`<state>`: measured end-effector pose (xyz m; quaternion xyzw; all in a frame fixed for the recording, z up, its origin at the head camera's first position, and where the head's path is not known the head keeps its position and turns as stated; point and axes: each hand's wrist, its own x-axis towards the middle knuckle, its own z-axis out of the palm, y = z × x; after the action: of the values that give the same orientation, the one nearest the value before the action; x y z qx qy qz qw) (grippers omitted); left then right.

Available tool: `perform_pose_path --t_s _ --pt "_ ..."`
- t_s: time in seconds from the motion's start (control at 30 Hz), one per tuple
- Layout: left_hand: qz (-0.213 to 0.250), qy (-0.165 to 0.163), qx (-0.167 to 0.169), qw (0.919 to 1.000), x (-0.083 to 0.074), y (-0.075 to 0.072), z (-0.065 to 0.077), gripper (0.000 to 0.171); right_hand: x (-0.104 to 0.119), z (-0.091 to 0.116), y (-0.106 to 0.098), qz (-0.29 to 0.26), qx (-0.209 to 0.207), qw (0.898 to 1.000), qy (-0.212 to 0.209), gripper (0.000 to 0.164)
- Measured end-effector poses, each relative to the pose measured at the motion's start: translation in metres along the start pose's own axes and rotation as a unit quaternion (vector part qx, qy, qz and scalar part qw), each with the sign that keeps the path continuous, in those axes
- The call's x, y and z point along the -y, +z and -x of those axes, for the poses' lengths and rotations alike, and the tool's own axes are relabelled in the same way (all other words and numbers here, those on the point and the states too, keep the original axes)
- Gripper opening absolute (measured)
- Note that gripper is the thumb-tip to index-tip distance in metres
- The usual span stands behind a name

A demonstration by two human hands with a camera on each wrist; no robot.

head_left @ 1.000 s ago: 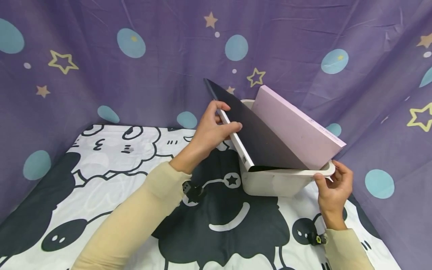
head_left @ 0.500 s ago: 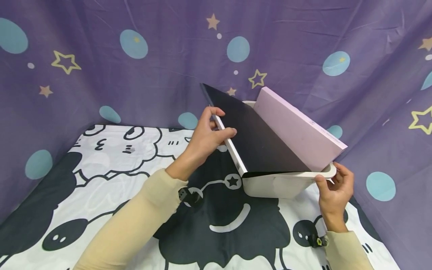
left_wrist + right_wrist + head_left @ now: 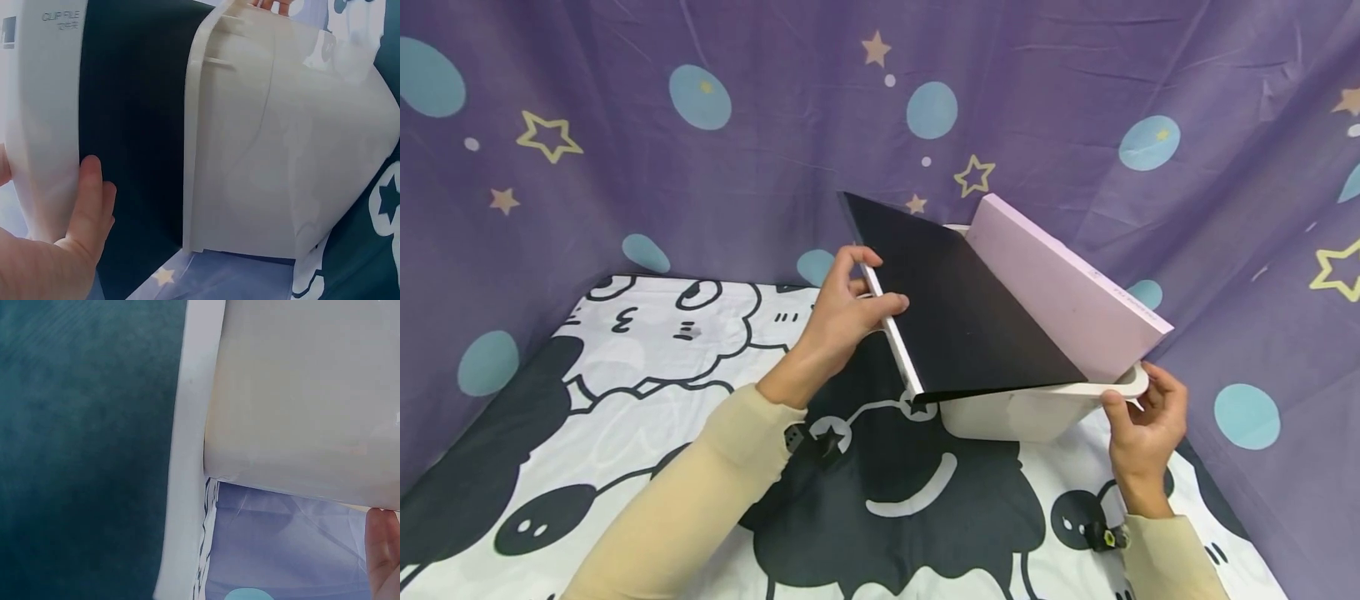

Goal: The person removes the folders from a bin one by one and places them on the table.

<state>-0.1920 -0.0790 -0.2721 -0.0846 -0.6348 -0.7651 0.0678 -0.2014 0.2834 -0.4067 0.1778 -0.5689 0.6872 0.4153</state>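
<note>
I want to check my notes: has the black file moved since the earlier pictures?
Yes, left and slightly down in the head view: the near corner of the file first overlapped the bin, which stayed put, and now lies left of it.

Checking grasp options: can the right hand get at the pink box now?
Probably yes: the right hand holds the white bin by its rim, near the pink box, nothing else visible between. It'd likely have to release the rim.

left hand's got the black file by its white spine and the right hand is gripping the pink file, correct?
No: the right hand grips the white bin by its rim, not the pink file, as the head view shows. The left hand does hold the black file by its white spine.
</note>
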Motion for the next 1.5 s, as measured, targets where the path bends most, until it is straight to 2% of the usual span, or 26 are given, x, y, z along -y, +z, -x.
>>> perform_pose_path --t_s 0.23,0.57,0.9,1.17,1.5 --pt "0.012 -0.002 -0.004 0.9999 0.003 -0.008 0.002 0.053 -0.001 0.002 0.0 0.001 0.001 1.0 0.009 0.065" --pt "0.039 0.013 -0.002 0.9992 0.007 -0.019 0.002 0.053 -0.001 0.001 -0.001 0.006 0.0 1.0 0.006 0.065" --pt "0.076 0.012 -0.002 0.997 0.005 -0.03 0.004 0.054 0.01 0.001 0.006 0.001 0.01 1.0 0.001 0.065" --pt "0.088 0.024 0.008 0.9958 0.006 -0.043 0.005 0.056 0.017 0.001 0.011 -0.008 0.01 1.0 -0.001 0.065" --pt "0.099 0.021 0.033 0.9943 0.01 -0.061 0.009 0.054 0.01 0.001 0.006 -0.006 0.006 1.0 -0.001 0.065"
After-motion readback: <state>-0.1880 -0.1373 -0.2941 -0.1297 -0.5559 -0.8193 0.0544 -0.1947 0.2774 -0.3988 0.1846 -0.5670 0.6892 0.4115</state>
